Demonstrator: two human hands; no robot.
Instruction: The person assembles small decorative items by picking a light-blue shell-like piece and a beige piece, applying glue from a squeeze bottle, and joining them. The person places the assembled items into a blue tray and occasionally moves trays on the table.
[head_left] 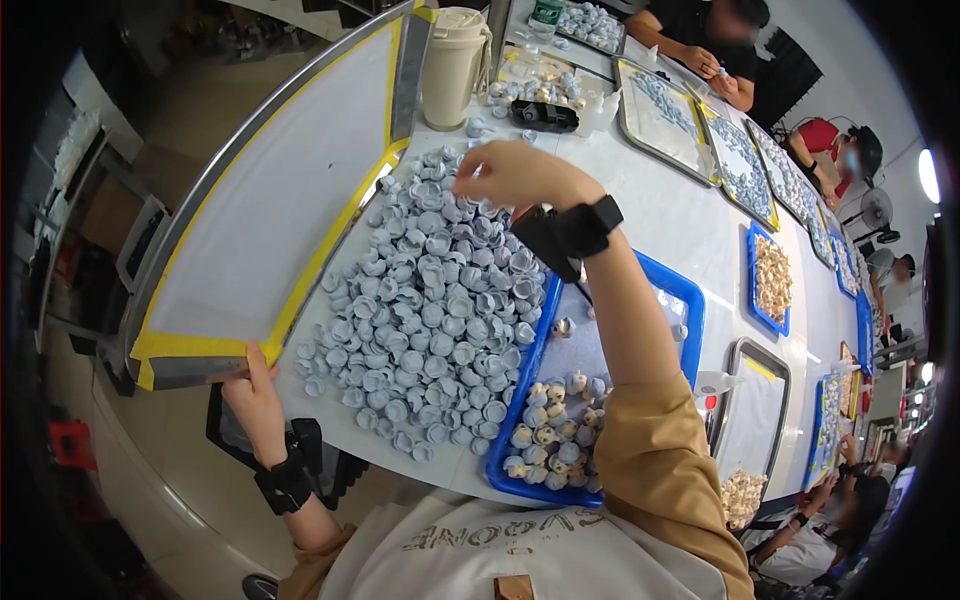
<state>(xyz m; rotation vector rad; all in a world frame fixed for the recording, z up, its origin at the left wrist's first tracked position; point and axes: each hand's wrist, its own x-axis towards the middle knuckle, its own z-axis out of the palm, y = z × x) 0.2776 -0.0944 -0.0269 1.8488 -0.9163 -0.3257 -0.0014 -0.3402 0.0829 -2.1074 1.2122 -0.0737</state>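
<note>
A metal-rimmed tray (pixel 270 190) with a white lining and yellow tape along its edges stands tilted up at the left side of the table. My left hand (pixel 257 405) grips its near lower corner, the fingers closed on the taped rim. Beside the tray spreads a heap of small pale blue cup-shaped shells (pixel 425 310). My right hand (pixel 525 178) is over the far end of this heap, its fingers bent and blurred; whether they hold a shell is not visible. A black band with a device sits on each wrist.
A blue plastic tray (pixel 690 290) with round blue-and-cream pieces (pixel 560 430) lies under my right forearm. A beige tumbler (pixel 455 70), a black object (pixel 545 116) and white bottles (pixel 600 110) stand at the back. Further trays (pixel 665 115) line the table rightward, where other people work.
</note>
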